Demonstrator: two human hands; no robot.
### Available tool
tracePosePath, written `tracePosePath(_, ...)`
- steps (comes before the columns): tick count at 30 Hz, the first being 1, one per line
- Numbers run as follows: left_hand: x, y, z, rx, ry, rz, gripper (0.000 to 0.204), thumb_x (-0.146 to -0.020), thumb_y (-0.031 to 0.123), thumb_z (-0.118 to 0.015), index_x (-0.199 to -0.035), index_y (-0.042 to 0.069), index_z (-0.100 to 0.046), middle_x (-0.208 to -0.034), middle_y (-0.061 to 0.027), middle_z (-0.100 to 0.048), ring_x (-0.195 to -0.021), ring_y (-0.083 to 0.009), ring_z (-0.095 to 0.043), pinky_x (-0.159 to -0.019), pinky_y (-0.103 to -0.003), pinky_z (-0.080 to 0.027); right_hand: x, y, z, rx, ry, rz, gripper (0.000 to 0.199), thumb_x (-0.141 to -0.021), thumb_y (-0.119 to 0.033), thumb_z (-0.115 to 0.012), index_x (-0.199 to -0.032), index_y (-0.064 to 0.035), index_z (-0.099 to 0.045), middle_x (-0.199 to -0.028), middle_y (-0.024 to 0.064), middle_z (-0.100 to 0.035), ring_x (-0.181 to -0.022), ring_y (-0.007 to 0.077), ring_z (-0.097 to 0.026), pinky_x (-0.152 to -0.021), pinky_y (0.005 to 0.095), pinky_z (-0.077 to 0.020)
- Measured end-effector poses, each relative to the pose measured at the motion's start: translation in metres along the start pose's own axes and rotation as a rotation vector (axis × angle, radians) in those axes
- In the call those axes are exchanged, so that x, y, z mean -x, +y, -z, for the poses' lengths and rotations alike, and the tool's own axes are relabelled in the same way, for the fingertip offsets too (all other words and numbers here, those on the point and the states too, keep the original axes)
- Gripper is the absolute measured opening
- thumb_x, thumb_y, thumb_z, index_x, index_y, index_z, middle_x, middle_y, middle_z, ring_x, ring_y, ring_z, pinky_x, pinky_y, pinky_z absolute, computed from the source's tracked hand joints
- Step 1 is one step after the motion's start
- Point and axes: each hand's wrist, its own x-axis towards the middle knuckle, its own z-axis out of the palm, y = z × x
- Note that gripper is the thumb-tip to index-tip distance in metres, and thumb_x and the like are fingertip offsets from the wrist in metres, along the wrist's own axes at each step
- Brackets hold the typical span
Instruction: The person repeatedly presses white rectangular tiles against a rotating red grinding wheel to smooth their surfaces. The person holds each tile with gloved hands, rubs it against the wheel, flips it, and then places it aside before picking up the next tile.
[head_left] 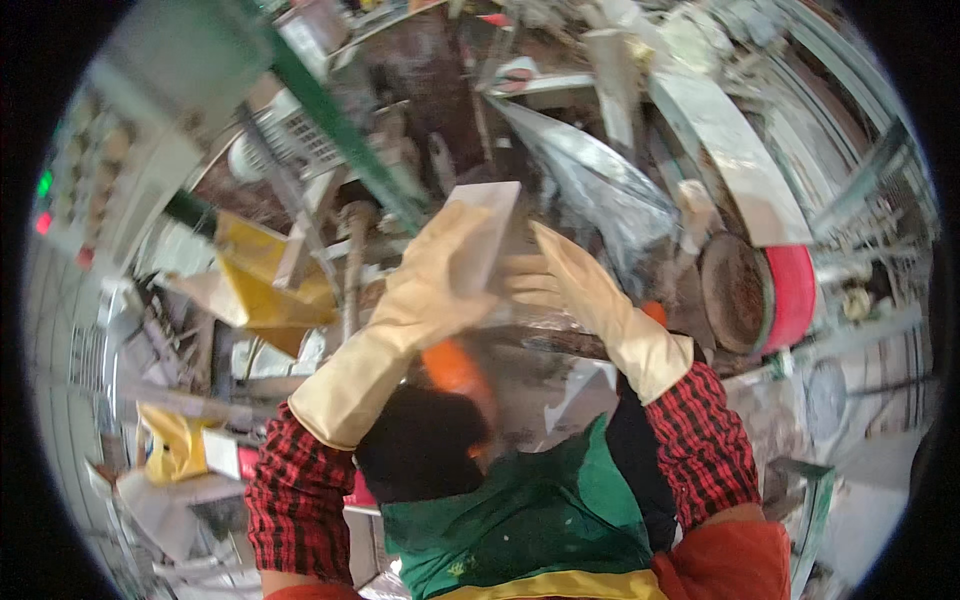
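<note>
My left hand, in a long cream rubber glove, is closed on a pale flat rectangular slab, held upright on edge in front of me. The slab's lower part is hidden behind the glove. Just to the right, my right hand, in a matching glove, has its fingers stretched out toward the slab and its thumb apart. Motion blurs its fingertips, and I cannot tell whether they touch the slab. Below the hands lies a dark, wet-looking edge. A green apron covers my front.
A green post slants down at the left, beside a panel with lit lamps. A yellow box-like piece sits left. Right are a grey plastic-covered wedge, a white plank and a red-rimmed round tub.
</note>
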Motion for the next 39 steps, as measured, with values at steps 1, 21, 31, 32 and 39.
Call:
tracePosePath(1, -0.017, 0.011, -0.022, 0.130, -0.041, -0.075, 0.099, -0.070, 0.014, -0.090, -0.158, 0.018, -0.045, -0.164, -0.0222, -0.038, -0.148, -0.0399, -0.043, -0.123, -0.045, -0.039, 0.002, -0.009, 0.002, -0.067, -0.021, 0.004, 0.062, -0.111, -0.040, -0.055, -0.163, -0.0128, -0.035, -0.142, 0.0182, -0.062, -0.117, 0.0286, -0.069, -0.099, 0.0445, -0.0595)
tracePosePath(21, -0.039, 0.003, -0.082, 1.004, 0.009, 0.668, 0.046, -0.107, 0.045, -0.055, -0.126, 0.006, -0.069, -0.108, -0.0020, -0.072, -0.092, -0.0112, -0.065, -0.076, -0.030, -0.053, -0.013, -0.030, 0.035, 0.356, 0.290, 0.241, 0.045, -0.095, -0.021, -0.079, -0.132, 0.0015, -0.068, -0.111, 0.0070, -0.075, -0.096, 0.0138, -0.068, -0.086, 0.0293, -0.0544)
tracePosePath(31, -0.038, -0.002, -0.095, 1.087, -0.025, 0.608, 0.038, -0.106, 0.043, -0.061, -0.118, 0.007, -0.070, -0.099, 0.0005, -0.073, -0.077, -0.0088, -0.065, -0.060, -0.027, -0.051, -0.021, -0.026, 0.050, 0.212, 0.550, 0.383, 0.050, -0.097, -0.028, -0.078, -0.137, -0.0001, -0.066, -0.096, 0.0059, -0.075, -0.081, 0.0087, -0.066, -0.072, 0.0237, -0.0536)
tracePosePath(32, -0.039, -0.002, -0.093, 1.085, -0.014, 0.642, 0.037, -0.106, 0.042, -0.062, -0.117, 0.007, -0.071, -0.100, 0.0002, -0.073, -0.077, -0.0088, -0.066, -0.060, -0.028, -0.051, -0.018, -0.022, 0.047, 0.268, 0.517, 0.355, 0.052, -0.097, -0.028, -0.079, -0.140, -0.0012, -0.065, -0.095, 0.0057, -0.075, -0.080, 0.0087, -0.066, -0.071, 0.0240, -0.0531)
tracePosePath(39, -0.046, -0.022, -0.085, 1.144, 0.215, 0.666, 0.031, -0.108, 0.039, -0.060, -0.113, 0.010, -0.069, -0.103, -0.0027, -0.074, -0.083, -0.0124, -0.069, -0.066, -0.030, -0.058, 0.018, -0.004, -0.005, 0.405, 0.143, 0.055, 0.066, -0.094, -0.027, -0.081, -0.152, -0.0084, -0.056, -0.098, 0.0077, -0.074, -0.085, 0.0107, -0.065, -0.075, 0.0283, -0.0545)
